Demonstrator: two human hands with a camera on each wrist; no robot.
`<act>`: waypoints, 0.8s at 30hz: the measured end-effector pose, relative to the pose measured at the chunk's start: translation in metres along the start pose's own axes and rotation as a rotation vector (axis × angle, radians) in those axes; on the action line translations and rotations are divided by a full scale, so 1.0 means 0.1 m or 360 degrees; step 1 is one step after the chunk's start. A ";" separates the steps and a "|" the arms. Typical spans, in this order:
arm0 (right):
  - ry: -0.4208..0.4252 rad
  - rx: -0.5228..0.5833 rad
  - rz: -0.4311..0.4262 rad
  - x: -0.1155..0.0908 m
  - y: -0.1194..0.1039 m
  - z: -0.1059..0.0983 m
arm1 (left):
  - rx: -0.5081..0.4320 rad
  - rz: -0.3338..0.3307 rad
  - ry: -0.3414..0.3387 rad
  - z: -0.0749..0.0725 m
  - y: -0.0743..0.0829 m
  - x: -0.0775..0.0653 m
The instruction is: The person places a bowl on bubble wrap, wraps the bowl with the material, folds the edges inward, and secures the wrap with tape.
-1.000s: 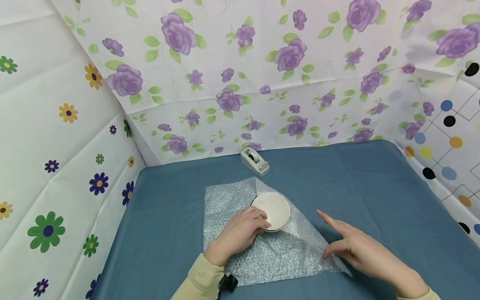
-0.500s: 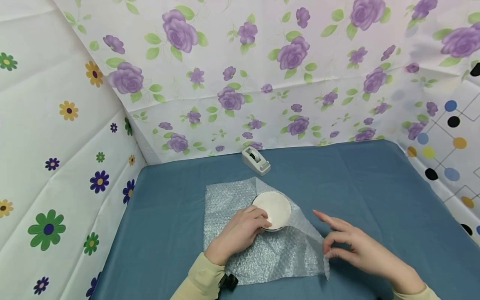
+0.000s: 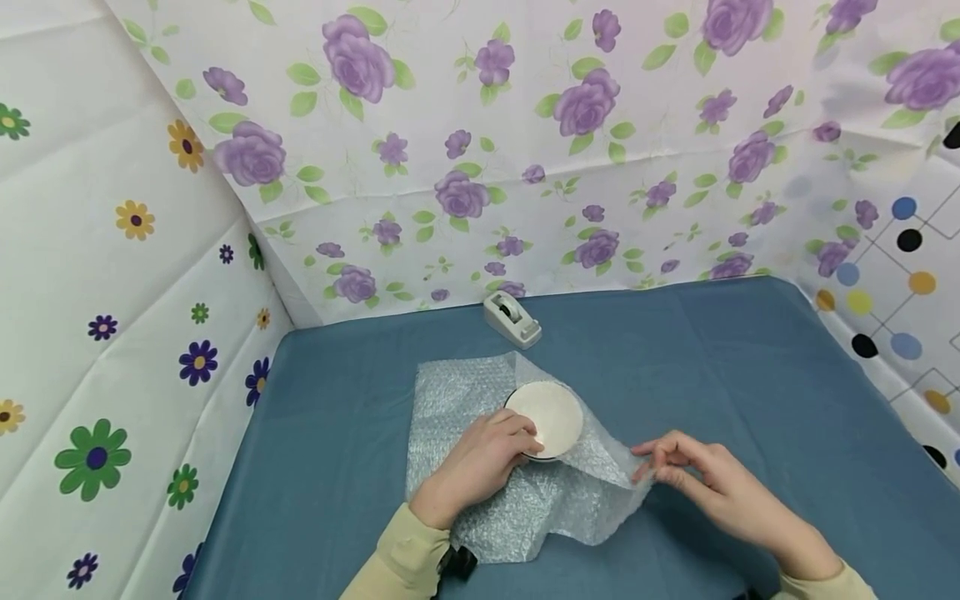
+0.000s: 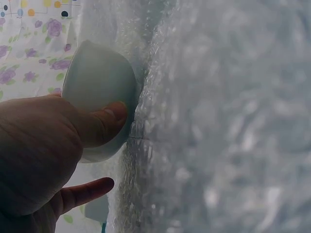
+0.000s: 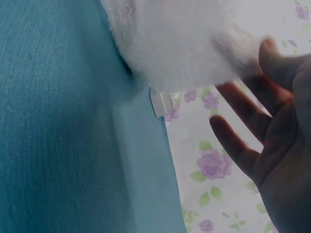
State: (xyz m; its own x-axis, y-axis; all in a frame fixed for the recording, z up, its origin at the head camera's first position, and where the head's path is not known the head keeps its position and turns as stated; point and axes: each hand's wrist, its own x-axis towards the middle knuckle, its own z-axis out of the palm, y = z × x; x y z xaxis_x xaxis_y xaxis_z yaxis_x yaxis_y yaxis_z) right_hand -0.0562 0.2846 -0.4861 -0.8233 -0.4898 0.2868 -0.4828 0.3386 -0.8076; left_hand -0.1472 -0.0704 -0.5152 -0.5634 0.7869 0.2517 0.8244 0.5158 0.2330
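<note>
A white bowl (image 3: 551, 417) with a thin dark rim sits on a sheet of bubble wrap (image 3: 498, 521). My left hand (image 3: 480, 458) holds the bowl by its near left side, fingers over the rim. In the left wrist view the thumb (image 4: 104, 127) presses against the outer wall of the bowl (image 4: 99, 77). My right hand (image 3: 712, 483) pinches the right corner of the bubble wrap between thumb and fingers and holds it raised off the table. In the right wrist view the lifted bubble wrap (image 5: 180, 48) meets the thumb and forefinger, while the other fingers (image 5: 235, 141) are spread.
A white tape dispenser (image 3: 512, 321) stands behind the wrap, near the back edge of the blue-covered table (image 3: 337, 433). A flowered sheet (image 3: 420, 125) rises behind the table, with patterned sheets on both sides.
My right hand has taken the bubble wrap's right corner, lifted it and drawn it up toward the bowl, so the sheet's right side now bends upward. My left hand stays on the bowl.
</note>
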 end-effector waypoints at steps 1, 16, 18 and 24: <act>0.0055 -0.0046 0.0000 0.01 0.01 0.01 | 0.0002 0.0002 0.0004 0.00 0.00 0.00; 0.0459 -0.0413 -0.0129 0.36 0.13 0.22 | -0.0037 -0.0014 -0.0016 -0.01 -0.01 0.00; 0.0440 -0.0433 -0.0140 0.42 0.14 0.24 | -0.0035 -0.0014 -0.0016 -0.01 -0.01 0.00; 0.0430 -0.0474 -0.0126 0.54 0.17 0.30 | -0.0045 0.0004 -0.0012 -0.02 -0.01 0.00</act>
State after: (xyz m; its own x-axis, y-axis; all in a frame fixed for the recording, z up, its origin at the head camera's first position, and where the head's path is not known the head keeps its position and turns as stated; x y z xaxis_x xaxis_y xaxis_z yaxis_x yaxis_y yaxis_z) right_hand -0.0995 0.2393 -0.4997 -0.8096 -0.3089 0.4992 -0.5807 0.5455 -0.6043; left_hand -0.1478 -0.0720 -0.5132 -0.5607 0.7908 0.2454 0.8240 0.5039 0.2590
